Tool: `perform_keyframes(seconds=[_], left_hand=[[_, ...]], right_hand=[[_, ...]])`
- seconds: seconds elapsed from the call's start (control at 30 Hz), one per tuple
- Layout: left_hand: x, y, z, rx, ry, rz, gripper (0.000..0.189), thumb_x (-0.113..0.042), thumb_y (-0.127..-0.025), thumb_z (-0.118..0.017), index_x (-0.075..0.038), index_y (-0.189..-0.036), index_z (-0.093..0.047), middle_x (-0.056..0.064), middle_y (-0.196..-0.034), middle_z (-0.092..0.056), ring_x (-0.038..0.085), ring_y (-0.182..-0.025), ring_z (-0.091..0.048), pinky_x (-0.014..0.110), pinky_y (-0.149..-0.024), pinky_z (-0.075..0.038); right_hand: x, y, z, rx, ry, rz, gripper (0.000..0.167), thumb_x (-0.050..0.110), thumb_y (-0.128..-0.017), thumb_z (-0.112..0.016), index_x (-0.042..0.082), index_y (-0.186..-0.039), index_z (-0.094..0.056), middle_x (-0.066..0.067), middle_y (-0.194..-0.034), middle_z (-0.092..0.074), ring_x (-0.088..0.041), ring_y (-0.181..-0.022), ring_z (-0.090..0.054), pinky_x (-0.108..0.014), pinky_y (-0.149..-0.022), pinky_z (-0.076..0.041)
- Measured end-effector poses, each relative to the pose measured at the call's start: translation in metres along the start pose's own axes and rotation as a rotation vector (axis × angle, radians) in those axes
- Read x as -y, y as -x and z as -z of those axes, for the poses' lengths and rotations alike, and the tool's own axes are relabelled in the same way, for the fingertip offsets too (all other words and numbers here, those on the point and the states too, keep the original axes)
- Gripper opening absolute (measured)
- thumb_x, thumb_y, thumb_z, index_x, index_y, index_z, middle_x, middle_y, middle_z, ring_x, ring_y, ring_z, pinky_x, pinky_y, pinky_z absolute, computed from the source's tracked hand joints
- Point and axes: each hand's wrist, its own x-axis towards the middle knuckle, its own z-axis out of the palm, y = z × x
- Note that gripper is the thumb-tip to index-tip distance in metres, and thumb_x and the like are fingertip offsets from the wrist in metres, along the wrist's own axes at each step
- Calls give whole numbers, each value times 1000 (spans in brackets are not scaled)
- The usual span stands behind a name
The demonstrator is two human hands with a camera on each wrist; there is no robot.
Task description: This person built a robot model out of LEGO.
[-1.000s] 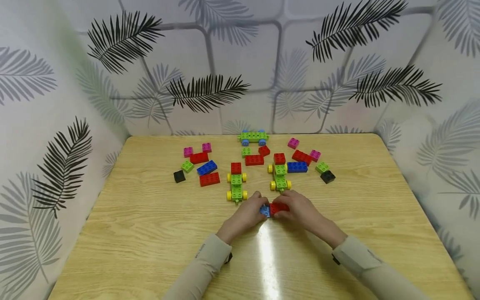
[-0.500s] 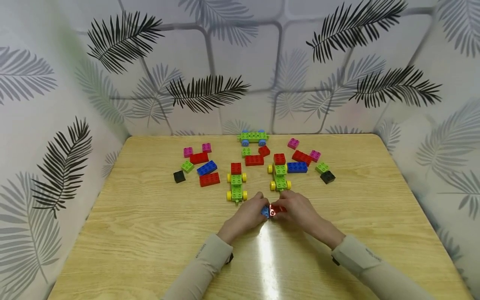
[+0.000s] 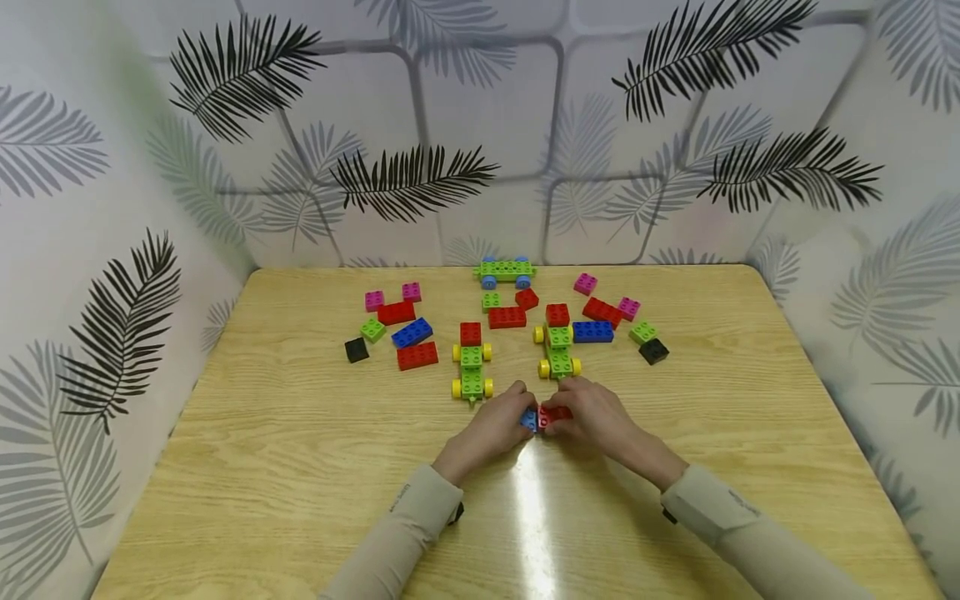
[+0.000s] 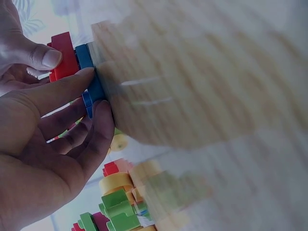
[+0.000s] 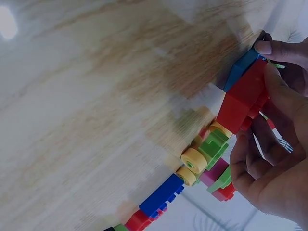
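Just in front of the two yellow-wheeled cars, both hands meet over a pair of toy bricks. My left hand (image 3: 491, 427) grips a light-blue brick (image 3: 529, 419) low against the tabletop, thumb and fingers on its sides. A red brick (image 3: 555, 414) is pinched in my right hand (image 3: 597, 414). In the left wrist view the red brick (image 4: 64, 55) lies on the studded side of the blue brick (image 4: 97, 89). Seen from the right wrist, the red brick (image 5: 243, 98) overhangs the blue brick (image 5: 240, 70). Fingers hide part of both.
Ahead stand two green cars with yellow wheels (image 3: 472, 371) (image 3: 559, 350), each carrying a red brick. A green wagon base with blue wheels (image 3: 505, 271) is at the table's (image 3: 300, 483) far edge. Loose bricks lie left, centre and right, including blue ones (image 3: 412, 333) and black ones (image 3: 654, 351).
Both hands stay nearly in place around the bricks. The red brick's left end caught a bright glare half a second ago, now fainter. The head view has shifted slightly.
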Motion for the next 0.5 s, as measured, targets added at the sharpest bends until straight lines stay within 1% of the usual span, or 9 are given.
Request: perform_keyframes(seconds=[0.13,0.23,0.4,0.5], left_hand=[[0,0,-1,1,-4,4,22,-10,-86,-73,-5,-106,-66,1,-97,-52,10,-77,-51,21,-68,-45],[1,-1,-1,5,-7,6,22,-10,-86,-73,-5,-106,-65,1,-97,-51,10,-77,-51,21,-68,-45],[1,0,-1,3,-5,3,22,-9,-85,-73,-5,-105,-64,1,-96,-51,10,-76,-50,21,-67,-44],[0,0,-1,4,-2,1,21,-9,-85,-73,-5,-104,-64,1,-95,-51,11,-76,-49,21,-66,-44]], right_hand=[[0,0,0,4,-11,-8,28,23,-72,-85,9,-93,-76,3,-79,-55,-9,-70,-44,-21,-57,-36],[0,1,-1,11,-18,-15,29,23,-72,-85,9,-96,-76,3,-79,-54,-10,-71,-43,-21,-58,-36],[-1,1,-3,27,2,-11,33,25,-74,-84,9,-102,-76,4,-78,-50,-11,-70,-40,-21,-57,-33],[-1,1,-2,36,15,-3,34,25,-74,-84,9,-103,-76,4,-77,-49,-11,-70,-39,-21,-56,-31]])
